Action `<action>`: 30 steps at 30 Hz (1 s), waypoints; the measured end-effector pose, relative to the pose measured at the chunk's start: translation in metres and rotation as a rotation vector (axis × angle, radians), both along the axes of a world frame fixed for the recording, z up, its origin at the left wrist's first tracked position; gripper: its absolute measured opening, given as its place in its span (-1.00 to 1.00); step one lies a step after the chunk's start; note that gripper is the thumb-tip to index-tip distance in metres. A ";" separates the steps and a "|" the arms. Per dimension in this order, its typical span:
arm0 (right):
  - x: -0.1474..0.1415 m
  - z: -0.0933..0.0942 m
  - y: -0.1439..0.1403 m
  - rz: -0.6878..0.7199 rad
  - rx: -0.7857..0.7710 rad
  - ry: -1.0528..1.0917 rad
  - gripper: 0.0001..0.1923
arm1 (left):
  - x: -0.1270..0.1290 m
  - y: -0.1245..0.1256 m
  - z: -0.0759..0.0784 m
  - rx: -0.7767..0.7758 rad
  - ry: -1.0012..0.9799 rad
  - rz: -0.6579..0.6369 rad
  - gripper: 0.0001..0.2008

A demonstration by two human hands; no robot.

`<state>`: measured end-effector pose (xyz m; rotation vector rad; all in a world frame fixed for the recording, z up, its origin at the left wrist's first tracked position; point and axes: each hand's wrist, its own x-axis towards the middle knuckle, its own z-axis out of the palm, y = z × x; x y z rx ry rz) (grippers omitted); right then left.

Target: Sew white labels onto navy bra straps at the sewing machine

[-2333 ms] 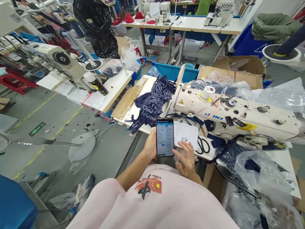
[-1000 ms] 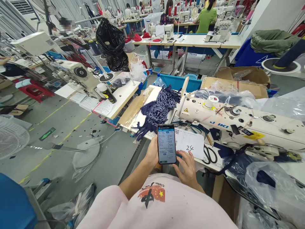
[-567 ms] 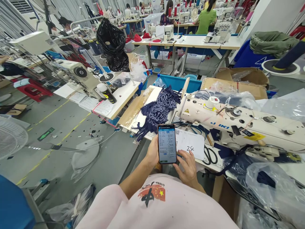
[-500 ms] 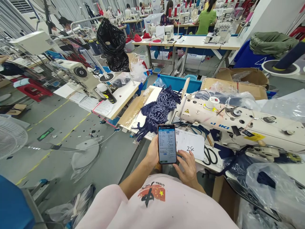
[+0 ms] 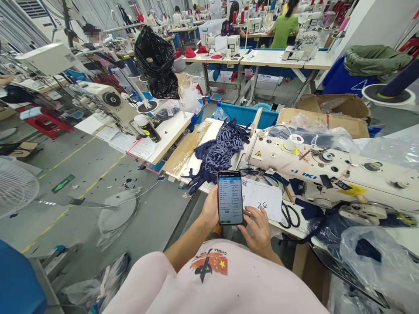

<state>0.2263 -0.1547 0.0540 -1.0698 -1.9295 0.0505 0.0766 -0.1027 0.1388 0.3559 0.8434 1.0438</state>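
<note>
My left hand (image 5: 210,210) holds a smartphone (image 5: 230,197) upright in front of my chest, its screen lit with blue and white text. My right hand (image 5: 259,230) hovers just right of the phone's lower edge, fingers spread, thumb by the screen. Behind the phone lies a white paper slip (image 5: 262,198) marked "24" on the sewing table. A cream Juki sewing machine (image 5: 330,169) stands to the right. Black scissors (image 5: 290,213) lie beside the slip. A pile of navy patterned fabric (image 5: 218,150) sits on the table's left end.
Clear plastic bags (image 5: 376,257) with dark pieces crowd the right. Cardboard boxes (image 5: 330,112) and a blue bin (image 5: 246,114) stand behind the machine. A second sewing station (image 5: 111,102) and a floor fan (image 5: 16,187) are at left. Other people work at far tables (image 5: 284,28).
My view has lifted, showing more of the room, then held nearly still. The phone stays in my left hand; my right hand keeps hovering by its lower right edge.
</note>
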 end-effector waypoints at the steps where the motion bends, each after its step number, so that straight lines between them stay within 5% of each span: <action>1: 0.000 0.000 0.000 0.001 0.000 -0.002 -0.81 | 0.000 0.000 0.000 0.002 -0.001 -0.002 -0.61; 30: -0.005 -0.004 0.012 -0.029 -0.040 -0.008 -0.81 | -0.003 0.017 -0.010 -0.002 0.007 0.045 -0.63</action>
